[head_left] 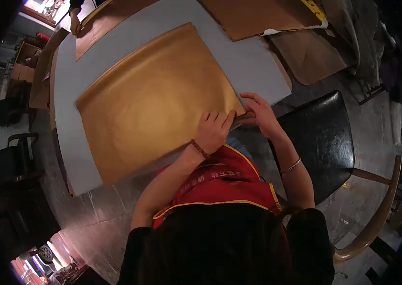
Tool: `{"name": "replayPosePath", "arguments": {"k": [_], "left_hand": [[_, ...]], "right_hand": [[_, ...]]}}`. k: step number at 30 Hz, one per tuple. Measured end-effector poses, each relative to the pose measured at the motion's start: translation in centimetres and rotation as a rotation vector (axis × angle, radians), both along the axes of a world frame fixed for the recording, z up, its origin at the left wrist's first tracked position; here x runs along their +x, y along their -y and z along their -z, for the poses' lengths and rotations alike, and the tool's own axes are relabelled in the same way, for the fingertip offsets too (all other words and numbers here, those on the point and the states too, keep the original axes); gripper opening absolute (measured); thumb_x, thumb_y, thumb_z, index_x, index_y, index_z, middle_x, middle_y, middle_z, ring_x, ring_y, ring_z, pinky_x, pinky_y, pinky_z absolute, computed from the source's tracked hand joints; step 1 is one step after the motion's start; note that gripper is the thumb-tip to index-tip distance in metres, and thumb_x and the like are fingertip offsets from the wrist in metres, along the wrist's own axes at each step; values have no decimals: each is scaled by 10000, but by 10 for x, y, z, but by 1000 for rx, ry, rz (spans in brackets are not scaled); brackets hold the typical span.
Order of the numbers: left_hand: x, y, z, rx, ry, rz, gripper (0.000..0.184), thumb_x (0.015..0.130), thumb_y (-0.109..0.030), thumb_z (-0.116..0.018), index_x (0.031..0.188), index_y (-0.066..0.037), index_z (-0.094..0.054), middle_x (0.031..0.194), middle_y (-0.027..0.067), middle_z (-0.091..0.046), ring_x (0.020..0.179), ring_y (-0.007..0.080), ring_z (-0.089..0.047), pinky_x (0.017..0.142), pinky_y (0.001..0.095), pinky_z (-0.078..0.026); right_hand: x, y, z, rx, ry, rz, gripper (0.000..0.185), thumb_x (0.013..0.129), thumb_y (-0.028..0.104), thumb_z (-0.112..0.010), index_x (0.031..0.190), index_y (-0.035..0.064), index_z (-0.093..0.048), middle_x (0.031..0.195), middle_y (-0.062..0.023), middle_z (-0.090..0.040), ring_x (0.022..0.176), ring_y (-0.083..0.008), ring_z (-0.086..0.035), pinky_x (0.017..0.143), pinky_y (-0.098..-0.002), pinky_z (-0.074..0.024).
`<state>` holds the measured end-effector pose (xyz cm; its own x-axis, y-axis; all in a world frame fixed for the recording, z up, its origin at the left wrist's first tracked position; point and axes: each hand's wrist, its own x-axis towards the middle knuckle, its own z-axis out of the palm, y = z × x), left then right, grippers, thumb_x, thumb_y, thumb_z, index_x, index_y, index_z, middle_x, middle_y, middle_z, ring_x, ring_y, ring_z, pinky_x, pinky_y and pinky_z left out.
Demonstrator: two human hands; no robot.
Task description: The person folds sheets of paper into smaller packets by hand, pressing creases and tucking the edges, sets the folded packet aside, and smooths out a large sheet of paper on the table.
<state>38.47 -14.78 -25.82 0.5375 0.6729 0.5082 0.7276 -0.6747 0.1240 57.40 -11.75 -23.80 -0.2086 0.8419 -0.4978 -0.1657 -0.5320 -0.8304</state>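
Left of the unclenched right hand (261, 115), golden sheet (153, 95) lies pinched in left hand (212, 131).

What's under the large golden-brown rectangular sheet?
The sheet lies over a flat pale grey work surface, visible around its edges. Anything else beneath its middle is covered, so I can't tell.

Hides part of the golden sheet (153, 102) under the left hand (213, 131), crops a co-worker's dark sleeve (75, 4) at the top edge.
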Motion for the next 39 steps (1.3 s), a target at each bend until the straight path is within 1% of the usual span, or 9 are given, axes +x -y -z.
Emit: {"name": "replayPosePath", "arguments": {"k": [4,12,22,26,28,31,33,35,39], "left_hand": [[2,-1,1,20,17,-5,377,751,-74,-573,1124,-60,-624,780,61,-519,727,215,-523,667,329,-390],[2,-3,-1,28,18,3,380,750,-73,-565,1125,-58,-627,773,64,-515,721,212,-521,667,328,-388],[2,-2,1,12,-7,6,388,754,-77,-562,1137,-54,-623,797,68,-521,749,227,-527,686,342,-393],[3,-2,4,1,-44,-16,356,779,-126,-542,1119,-40,-603,823,66,-512,781,214,-521,725,344,-395],[3,-2,4,23,18,-2,383,750,-88,-587,1129,-40,-619,796,67,-520,739,220,-523,673,338,-386],[2,1,3,41,49,-23,371,749,-119,-619,1111,-40,-620,805,65,-524,737,209,-523,664,333,-383],[-3,8,2,-1,36,-87,370,749,-142,-639,1105,-46,-611,834,58,-534,742,200,-525,665,330,-384],[-7,14,4,21,101,-134,371,754,-145,-636,1113,-57,-600,858,44,-539,753,191,-528,666,324,-384],[-22,27,9,48,87,-240,354,764,-146,-616,1111,-78,-597,999,51,-560,879,198,-529,774,347,-382]], "right_hand": [[-1,0,-4,13,10,-5,388,978,294,-422,1282,56,-450,983,-136,-632,808,-199,-648,727,-302,-540],[-4,-1,-8,36,25,-18,376,959,228,-482,1251,-8,-459,1002,-142,-634,853,-210,-654,752,-339,-554],[-3,-1,-4,28,11,-28,402,952,262,-504,1252,-4,-472,964,-128,-640,827,-191,-649,737,-320,-550],[-5,-2,-12,38,50,-28,414,923,218,-563,1251,-14,-464,932,-116,-645,823,-174,-646,719,-310,-551],[-7,-3,-12,52,80,-75,417,910,194,-584,1248,-19,-461,930,-116,-648,823,-167,-645,710,-302,-550],[-9,-4,-14,87,115,-86,427,886,126,-606,1259,-17,-453,950,-122,-657,829,-157,-642,683,-273,-544],[-9,-5,-9,91,118,-102,427,887,121,-604,1264,-11,-451,945,-117,-656,823,-154,-640,680,-269,-544],[-8,-6,-6,102,123,-107,427,888,115,-602,1269,-6,-449,940,-112,-654,818,-150,-638,677,-264,-543],[-1,-8,2,89,177,-106,426,900,127,-600,1283,27,-443,931,-76,-646,809,-135,-626,682,-255,-544]]}}
